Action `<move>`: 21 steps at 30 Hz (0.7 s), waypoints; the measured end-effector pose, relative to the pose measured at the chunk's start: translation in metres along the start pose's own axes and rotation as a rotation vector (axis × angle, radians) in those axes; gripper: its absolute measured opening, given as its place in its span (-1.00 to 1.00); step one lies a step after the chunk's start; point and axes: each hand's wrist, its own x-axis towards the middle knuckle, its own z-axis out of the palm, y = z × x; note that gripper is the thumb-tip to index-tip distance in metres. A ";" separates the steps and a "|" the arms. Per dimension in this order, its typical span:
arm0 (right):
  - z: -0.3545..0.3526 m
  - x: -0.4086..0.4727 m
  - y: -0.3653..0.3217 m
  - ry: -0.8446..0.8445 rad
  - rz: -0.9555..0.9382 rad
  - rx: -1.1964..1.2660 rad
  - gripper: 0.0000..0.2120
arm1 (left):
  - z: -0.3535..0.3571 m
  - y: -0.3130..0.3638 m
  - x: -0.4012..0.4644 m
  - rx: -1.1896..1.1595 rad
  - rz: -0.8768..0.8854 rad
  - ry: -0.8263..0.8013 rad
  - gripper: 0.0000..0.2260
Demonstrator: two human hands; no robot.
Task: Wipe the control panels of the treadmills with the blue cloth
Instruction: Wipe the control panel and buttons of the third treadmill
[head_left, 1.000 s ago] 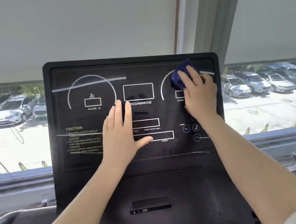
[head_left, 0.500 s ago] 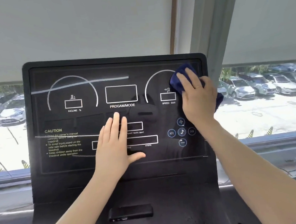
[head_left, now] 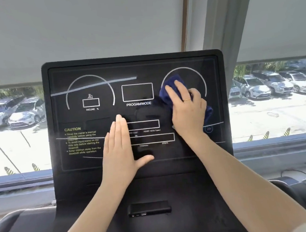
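Note:
A black treadmill control panel [head_left: 90, 159] with white dials and a yellow CAUTION text stands upright in front of me. My right hand [head_left: 187, 110] presses a dark blue cloth [head_left: 171, 84] flat against the panel inside the right-hand speed dial, covering its lower half. The cloth sticks out above my fingertips and past the heel of my palm. My left hand [head_left: 122, 150] lies flat on the lower middle of the panel, fingers together and thumb spread, holding nothing.
A small black port box [head_left: 149, 208] sits on the console below the panel. Grey handrails [head_left: 292, 188] curve in at the lower left and right. Behind the panel are window blinds, a window post [head_left: 220, 27] and a car park outside.
My right hand has slid the cloth down and to the left, from the panel's upper right corner into the speed dial. My left hand stays flat on the panel.

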 end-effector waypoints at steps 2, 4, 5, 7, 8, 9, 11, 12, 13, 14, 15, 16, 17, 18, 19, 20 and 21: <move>0.003 -0.001 -0.016 0.042 0.124 0.021 -0.47 | -0.004 -0.017 -0.008 0.012 0.001 -0.019 0.08; 0.007 -0.009 -0.039 0.053 0.104 0.051 -0.46 | -0.005 -0.031 -0.016 0.053 0.004 -0.056 0.05; 0.009 -0.016 -0.049 0.042 0.035 0.060 -0.48 | -0.005 -0.036 -0.019 0.078 0.002 -0.083 0.05; 0.011 -0.037 -0.068 -0.001 -0.140 0.065 -0.52 | -0.002 -0.042 -0.024 0.124 0.002 -0.148 0.07; 0.012 -0.048 -0.075 -0.028 -0.217 0.067 -0.53 | 0.001 -0.043 -0.025 0.141 0.006 -0.168 0.08; 0.012 -0.058 -0.079 -0.059 -0.286 0.071 -0.54 | 0.003 -0.043 -0.025 0.152 0.011 -0.177 0.09; 0.009 -0.069 -0.076 -0.108 -0.444 0.070 -0.55 | 0.006 -0.043 -0.024 0.154 0.013 -0.183 0.09; 0.008 -0.066 -0.067 -0.122 -0.528 0.058 -0.55 | 0.007 -0.042 -0.024 0.152 0.010 -0.186 0.09; 0.007 -0.060 -0.055 -0.125 -0.582 0.037 -0.55 | 0.007 -0.041 -0.024 0.152 0.008 -0.187 0.10; 0.006 -0.052 -0.042 -0.105 -0.575 0.009 -0.55 | 0.006 -0.040 -0.024 0.154 0.007 -0.185 0.09; 0.005 -0.042 -0.028 -0.065 -0.496 -0.022 -0.56 | 0.006 -0.040 -0.024 0.156 0.009 -0.178 0.09; 0.003 -0.033 -0.017 -0.022 -0.372 -0.042 -0.56 | 0.007 -0.040 -0.024 0.159 0.013 -0.171 0.08; 0.002 -0.026 -0.008 0.013 -0.242 -0.046 -0.57 | 0.008 -0.040 -0.025 0.160 0.017 -0.164 0.08; 0.001 -0.022 -0.005 0.038 -0.138 -0.038 -0.57 | 0.008 -0.040 -0.025 0.162 0.020 -0.157 0.08; 0.003 -0.022 -0.007 0.061 -0.076 -0.029 -0.56 | 0.008 -0.041 -0.025 0.164 0.021 -0.149 0.08; 0.004 -0.026 -0.014 0.080 -0.053 -0.015 -0.55 | 0.009 -0.041 -0.025 0.163 0.018 -0.154 0.08; 0.006 -0.035 -0.022 0.088 -0.068 0.003 -0.54 | 0.009 -0.041 -0.026 0.162 0.012 -0.161 0.09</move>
